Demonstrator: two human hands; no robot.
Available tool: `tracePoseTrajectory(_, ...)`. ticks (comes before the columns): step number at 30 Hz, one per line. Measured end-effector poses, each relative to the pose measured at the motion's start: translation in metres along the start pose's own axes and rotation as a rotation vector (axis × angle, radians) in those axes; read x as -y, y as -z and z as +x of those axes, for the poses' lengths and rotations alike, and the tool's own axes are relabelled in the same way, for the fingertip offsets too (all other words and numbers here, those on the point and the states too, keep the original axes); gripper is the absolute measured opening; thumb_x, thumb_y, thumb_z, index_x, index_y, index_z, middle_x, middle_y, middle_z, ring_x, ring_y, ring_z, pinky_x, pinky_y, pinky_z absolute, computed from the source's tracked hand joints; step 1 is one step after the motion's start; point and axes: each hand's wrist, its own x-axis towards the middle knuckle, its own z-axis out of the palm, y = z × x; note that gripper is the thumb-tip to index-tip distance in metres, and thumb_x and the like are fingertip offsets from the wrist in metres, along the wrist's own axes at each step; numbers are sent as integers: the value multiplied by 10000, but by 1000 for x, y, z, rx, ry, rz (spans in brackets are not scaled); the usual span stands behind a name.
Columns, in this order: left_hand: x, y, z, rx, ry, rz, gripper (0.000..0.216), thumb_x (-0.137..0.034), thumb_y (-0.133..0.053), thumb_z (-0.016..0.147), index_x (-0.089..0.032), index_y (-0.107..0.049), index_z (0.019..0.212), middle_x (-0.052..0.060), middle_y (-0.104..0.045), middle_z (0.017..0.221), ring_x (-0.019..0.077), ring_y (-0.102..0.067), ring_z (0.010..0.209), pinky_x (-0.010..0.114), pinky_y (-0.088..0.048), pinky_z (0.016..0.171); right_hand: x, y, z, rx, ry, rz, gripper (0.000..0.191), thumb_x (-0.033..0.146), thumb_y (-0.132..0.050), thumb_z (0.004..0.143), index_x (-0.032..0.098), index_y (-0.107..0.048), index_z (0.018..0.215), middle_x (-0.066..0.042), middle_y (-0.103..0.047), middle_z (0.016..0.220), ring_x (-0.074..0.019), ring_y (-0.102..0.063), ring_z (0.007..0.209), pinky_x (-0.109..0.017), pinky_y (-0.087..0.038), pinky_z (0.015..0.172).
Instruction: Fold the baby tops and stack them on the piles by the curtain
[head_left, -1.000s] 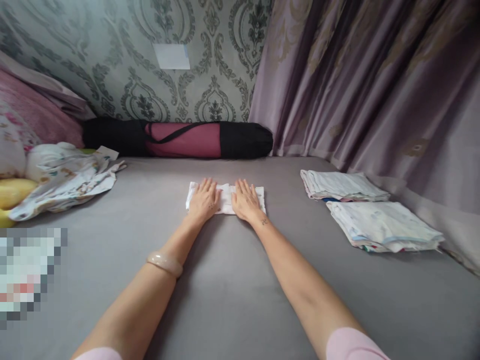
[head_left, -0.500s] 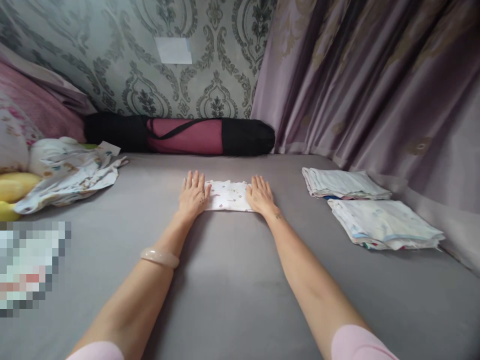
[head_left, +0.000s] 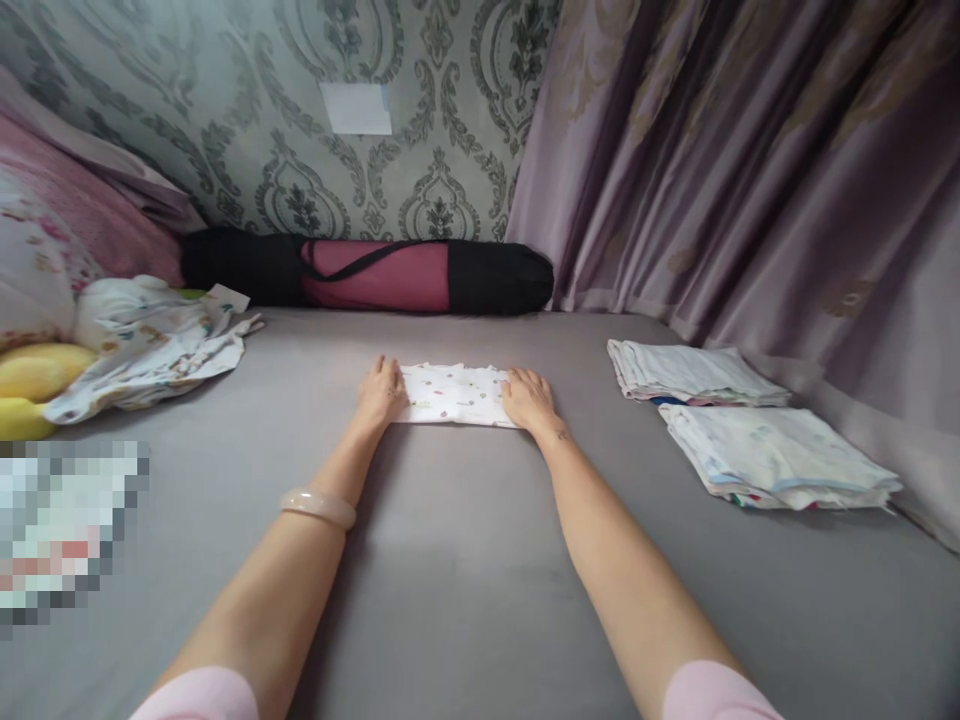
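A white cloth (head_left: 454, 395) with small coloured prints lies folded into a flat strip on the grey sheet, its far edge slightly ruffled. My left hand (head_left: 380, 392) is at the strip's left end, fingers bent and closed on the edge. At the right end, my right hand (head_left: 529, 397) has its fingers curled over the cloth in the same way. Both thumbs are mostly hidden. The cloth stays flat between the two hands, resting on the bed.
Two stacks of folded cloths, a farther one (head_left: 697, 372) and a nearer one (head_left: 780, 455), lie at right by the curtain (head_left: 645, 180). A long black-and-maroon bag (head_left: 375, 275) lies along the wall. Rumpled printed fabric (head_left: 165, 345) and a yellow plush item (head_left: 45, 372) are at left.
My hands have gone from lying flat with stretched fingers to bent fingers at the cloth's ends. The left has shifted slightly outward, so more of the cloth shows.
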Motion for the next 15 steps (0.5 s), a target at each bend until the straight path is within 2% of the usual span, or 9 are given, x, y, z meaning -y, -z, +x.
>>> tracePoseTrajectory(2,3,-1,3,-48,95,27,500,-315,-324,937,-80,-538,1323,229,-383,1520,359,-480,1313,495,-405,1064,-3,1,2,-21,-3,-12,473,205,-243,987,140,-565,1327,-133,-575,1379,-260,-489,1262,-395,-273,1096)
tracePoseTrajectory(4,4,-1,5,-40,138,63,493,-336,-349,932,-42,-583,1251,262,-435,1468,376,-480,1305,497,-390,1072,-6,2,3,-27,-16,-27,485,137,-242,965,159,-588,1304,-132,-602,1338,-258,-509,1226,-381,-292,1069)
tracePoseTrajectory(9,5,1,7,1,66,61,386,-339,-386,926,-131,-644,1123,202,-587,1319,342,-551,1209,461,-441,1003,-8,4,6,-37,-2,-73,483,93,-271,948,164,-603,1292,-149,-615,1261,-269,-499,1186,-361,-319,1010)
tracePoseTrajectory(13,5,3,8,1,94,-3,319,-341,-442,900,-156,-665,1035,187,-630,1247,359,-544,1195,481,-430,975,-10,6,6,-56,-14,-70,449,128,-303,962,166,-589,1305,-161,-571,1273,-281,-464,1178,-380,-322,993)
tracePoseTrajectory(15,5,4,9,-1,123,-123,268,-332,-503,852,-173,-663,996,159,-672,1151,343,-568,1152,453,-440,942,-11,7,6,-57,-23,-50,412,169,-342,970,172,-590,1299,-160,-544,1296,-290,-447,1181,-397,-326,986)
